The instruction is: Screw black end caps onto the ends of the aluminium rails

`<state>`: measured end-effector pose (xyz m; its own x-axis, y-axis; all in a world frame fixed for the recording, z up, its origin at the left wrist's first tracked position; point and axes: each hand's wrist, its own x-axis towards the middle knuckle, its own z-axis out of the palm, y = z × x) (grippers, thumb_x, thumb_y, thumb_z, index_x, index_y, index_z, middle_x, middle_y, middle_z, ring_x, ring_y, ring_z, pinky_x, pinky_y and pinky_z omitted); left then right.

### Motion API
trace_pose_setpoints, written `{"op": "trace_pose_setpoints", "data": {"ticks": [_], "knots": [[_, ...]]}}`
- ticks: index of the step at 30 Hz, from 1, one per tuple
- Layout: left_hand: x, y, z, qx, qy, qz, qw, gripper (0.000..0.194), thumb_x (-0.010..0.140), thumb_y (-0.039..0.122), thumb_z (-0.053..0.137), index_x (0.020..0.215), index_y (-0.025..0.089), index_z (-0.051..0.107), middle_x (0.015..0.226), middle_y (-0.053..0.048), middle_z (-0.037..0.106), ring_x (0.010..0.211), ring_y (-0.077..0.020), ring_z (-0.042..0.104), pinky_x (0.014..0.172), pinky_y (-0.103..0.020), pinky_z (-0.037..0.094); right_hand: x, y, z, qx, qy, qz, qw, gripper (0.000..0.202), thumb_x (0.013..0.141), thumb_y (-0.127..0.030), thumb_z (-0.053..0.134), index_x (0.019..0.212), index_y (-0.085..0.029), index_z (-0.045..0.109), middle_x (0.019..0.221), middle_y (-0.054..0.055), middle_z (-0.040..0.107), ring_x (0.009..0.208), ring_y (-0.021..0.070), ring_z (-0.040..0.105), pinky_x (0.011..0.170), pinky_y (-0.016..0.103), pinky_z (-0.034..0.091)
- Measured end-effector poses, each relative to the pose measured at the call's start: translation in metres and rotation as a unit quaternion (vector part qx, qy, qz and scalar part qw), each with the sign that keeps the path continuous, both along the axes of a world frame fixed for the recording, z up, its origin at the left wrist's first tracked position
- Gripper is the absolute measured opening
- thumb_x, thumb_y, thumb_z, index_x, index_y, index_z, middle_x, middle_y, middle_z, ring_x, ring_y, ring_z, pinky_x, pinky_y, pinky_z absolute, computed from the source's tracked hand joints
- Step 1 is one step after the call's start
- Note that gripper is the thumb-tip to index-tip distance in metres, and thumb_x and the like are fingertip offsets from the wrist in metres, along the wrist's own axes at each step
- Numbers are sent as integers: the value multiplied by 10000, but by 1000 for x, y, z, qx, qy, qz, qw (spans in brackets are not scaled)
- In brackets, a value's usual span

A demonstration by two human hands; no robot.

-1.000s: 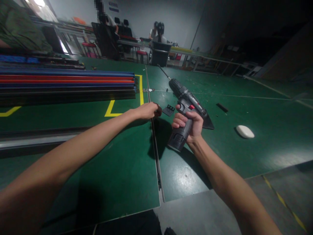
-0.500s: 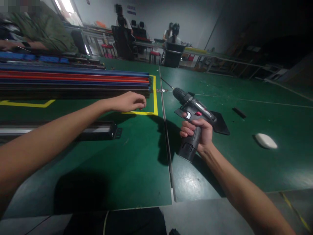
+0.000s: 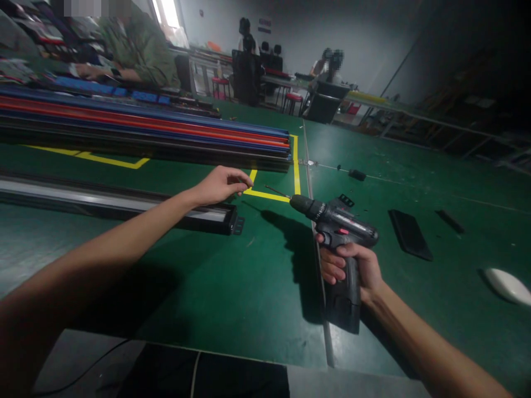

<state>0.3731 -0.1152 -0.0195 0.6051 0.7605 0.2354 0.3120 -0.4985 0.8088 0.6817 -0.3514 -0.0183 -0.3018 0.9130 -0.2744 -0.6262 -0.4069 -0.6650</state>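
Note:
My right hand [image 3: 352,265] is wrapped round the grip of a black cordless drill [image 3: 346,221], held above the green table. A long thin bit [image 3: 277,192] points left from its chuck, and the tip is close to my left fingertips. My left hand [image 3: 222,185] has its thumb and forefinger brought together in a pinch; anything between them is too small to make out. Under my left wrist lies a long black rail with a pale strip [image 3: 203,215], a slotted tab at its right end.
Long blue, red and black profiles [image 3: 186,130] lie stacked at the back left, beside yellow tape [image 3: 296,166]. A black flat piece [image 3: 410,235], a short dark strip [image 3: 450,221] and a white rounded object [image 3: 509,286] lie on the right. A person in a green sleeve [image 3: 153,55] sits across the table.
My view has turned left. The drill has swung so its bit points left and now sits near my left hand. My left thumb and forefinger have come together.

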Motion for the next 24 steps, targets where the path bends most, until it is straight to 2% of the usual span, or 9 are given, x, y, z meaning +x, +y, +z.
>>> {"op": "trace_pose_setpoints", "data": {"ticks": [6, 12, 17, 24], "knots": [[1, -5, 4, -48, 30, -63, 996, 265, 857, 286, 694, 1043, 130, 798, 919, -82, 797, 724, -141, 690, 725, -286, 568, -1, -4, -11, -26, -4, 30, 999, 319, 776, -218, 658, 1089, -155, 662, 578, -84, 436, 443, 90, 369, 501, 251, 480], [0, -8, 5, -63, 14, -83, 994, 250, 894, 228, 680, 1111, 130, 758, 969, -99, 807, 878, -171, 751, 805, -294, 580, -3, -3, -16, -38, -4, 47, 998, 318, 788, -229, 665, 1095, -147, 676, 585, -81, 434, 447, 87, 354, 497, 242, 476], [0, -11, 4, -86, 9, -93, 992, 288, 924, 206, 643, 1193, 111, 680, 957, -107, 805, 789, -149, 740, 771, -288, 583, -3, -3, -17, -36, 5, 43, 998, 320, 790, -226, 669, 1097, -140, 694, 586, -82, 432, 446, 80, 338, 500, 238, 483], [0, -10, 6, -80, 31, -96, 992, 144, 891, 216, 665, 993, 129, 719, 923, -92, 794, 805, -157, 738, 772, -284, 570, -1, -5, -20, -43, 13, 51, 998, 319, 790, -234, 668, 1099, -155, 684, 586, -86, 412, 449, 80, 331, 505, 235, 475]]}}
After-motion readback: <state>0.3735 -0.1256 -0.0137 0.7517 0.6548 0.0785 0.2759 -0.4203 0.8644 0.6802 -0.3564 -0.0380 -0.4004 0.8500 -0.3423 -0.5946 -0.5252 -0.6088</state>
